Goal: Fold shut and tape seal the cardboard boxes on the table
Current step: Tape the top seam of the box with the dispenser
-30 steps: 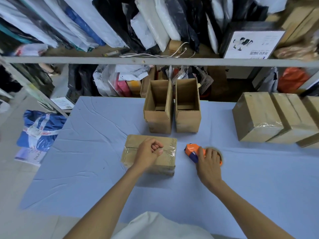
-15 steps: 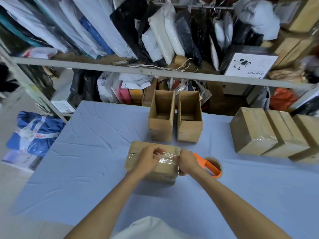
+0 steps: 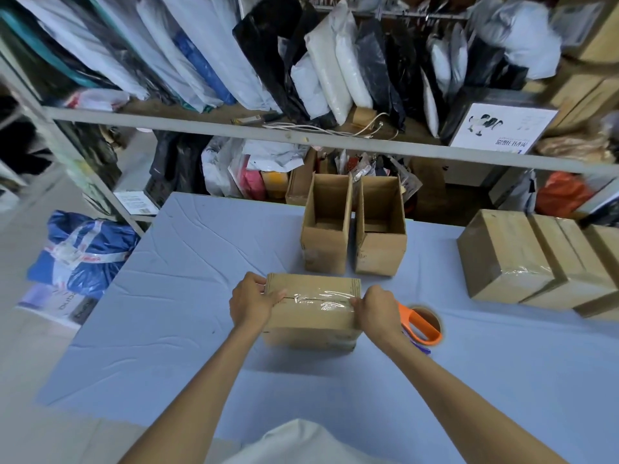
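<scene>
In the middle of the frame, the closed box (image 3: 311,318) sat on the blue table (image 3: 167,329), with shiny tape (image 3: 318,299) across its top. The left hand (image 3: 253,304) gripped the box's left end, fingers curled over the edge. The right hand (image 3: 376,308) was curled round the right end, where the tape ran down. I think the tape needed rubbing flat. Firm, slow presses from the middle out would leave no bubbles. The orange tape holder (image 3: 420,324) lay just right of the box. Two open boxes (image 3: 326,249) stood behind.

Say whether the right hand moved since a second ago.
Yes: right hand went left, off the orange tape dispenser, onto the taped cardboard box.
</scene>
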A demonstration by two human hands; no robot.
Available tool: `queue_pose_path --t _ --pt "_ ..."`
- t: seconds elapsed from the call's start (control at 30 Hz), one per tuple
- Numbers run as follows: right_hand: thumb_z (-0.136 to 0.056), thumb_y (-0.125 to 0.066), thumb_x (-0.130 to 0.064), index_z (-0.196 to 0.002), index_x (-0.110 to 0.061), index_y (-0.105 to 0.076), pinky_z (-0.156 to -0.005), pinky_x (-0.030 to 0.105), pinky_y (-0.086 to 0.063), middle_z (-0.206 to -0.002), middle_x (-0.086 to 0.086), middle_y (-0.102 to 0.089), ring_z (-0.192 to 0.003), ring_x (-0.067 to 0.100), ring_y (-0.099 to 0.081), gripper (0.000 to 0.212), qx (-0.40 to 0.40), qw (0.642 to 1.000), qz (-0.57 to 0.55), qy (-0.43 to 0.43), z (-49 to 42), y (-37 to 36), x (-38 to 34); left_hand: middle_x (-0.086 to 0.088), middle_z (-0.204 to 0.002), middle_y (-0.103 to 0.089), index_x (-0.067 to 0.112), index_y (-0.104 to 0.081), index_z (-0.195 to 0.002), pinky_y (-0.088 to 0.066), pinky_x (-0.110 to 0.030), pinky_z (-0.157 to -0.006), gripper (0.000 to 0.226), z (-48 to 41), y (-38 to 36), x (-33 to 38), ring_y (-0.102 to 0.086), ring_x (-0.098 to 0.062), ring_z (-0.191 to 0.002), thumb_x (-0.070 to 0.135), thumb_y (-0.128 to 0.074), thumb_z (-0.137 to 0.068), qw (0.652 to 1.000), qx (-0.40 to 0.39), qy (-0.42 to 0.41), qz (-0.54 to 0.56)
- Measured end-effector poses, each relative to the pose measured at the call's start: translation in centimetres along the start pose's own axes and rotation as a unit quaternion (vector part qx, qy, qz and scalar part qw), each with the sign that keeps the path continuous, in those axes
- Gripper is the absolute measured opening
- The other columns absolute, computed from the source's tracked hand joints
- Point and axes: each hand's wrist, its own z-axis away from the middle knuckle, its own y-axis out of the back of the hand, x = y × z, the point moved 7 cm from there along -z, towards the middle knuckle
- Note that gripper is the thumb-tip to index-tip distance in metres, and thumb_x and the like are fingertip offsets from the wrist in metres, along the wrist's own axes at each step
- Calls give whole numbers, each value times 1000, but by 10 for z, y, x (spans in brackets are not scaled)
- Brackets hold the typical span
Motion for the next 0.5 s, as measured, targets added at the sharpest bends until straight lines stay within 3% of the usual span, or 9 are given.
queue_pose_path --t 0.13,0.23,0.3,0.43,0.5 --pt "-88 -63 -35 -60 -12 -39 -48 31 -26 -68 7 -50 -69 28 -48 43 20 999 -36 -17 -4 -2 4 -2 -100 -63 15 -59 -95 -38 -25 -72 34 1 1 -1 -59 -18 -89 18 -84 -72 999 -32 -12 22" --pt "-84 -69 -33 -80 -4 -63 -59 32 -38 -82 11 -65 -78 30 -58 30 23 996 -84 -23 -6 -4 8 -4 -96 -62 15 -60 -95 -40 -26 -74 34 2 2 -8 -58 -20 -89 22 -84 -72 1000 -22 4 21" --pt "-77 -76 -33 -92 -7 -70 -66 32 -44 -88 8 -70 -83 26 -63 30 26 986 -155 -50 -8 -4 18 -2 -88 -62 15 -61 -90 -38 -24 -72 31 4 2 -10 -56 -18 -85 23 -84 -72 999 -26 25 18" --pt "-72 -81 -18 -70 -12 -76 -67 43 -52 -64 6 -70 -63 25 -62 8 17 963 -257 -77 -4 -6 29 5 -78 -61 18 -60 -74 -37 -25 -72 24 4 4 -12 -55 -17 -82 15 -84 -70 997 -26 69 4" --pt "-74 -79 -15 -62 -15 -73 -67 43 -52 -62 7 -69 -64 27 -62 13 29 962 -261 -80 -2 -5 29 4 -77 -63 19 -61 -71 -38 -24 -73 23 2 4 -15 -55 -16 -78 11 -83 -70 995 -21 92 9"
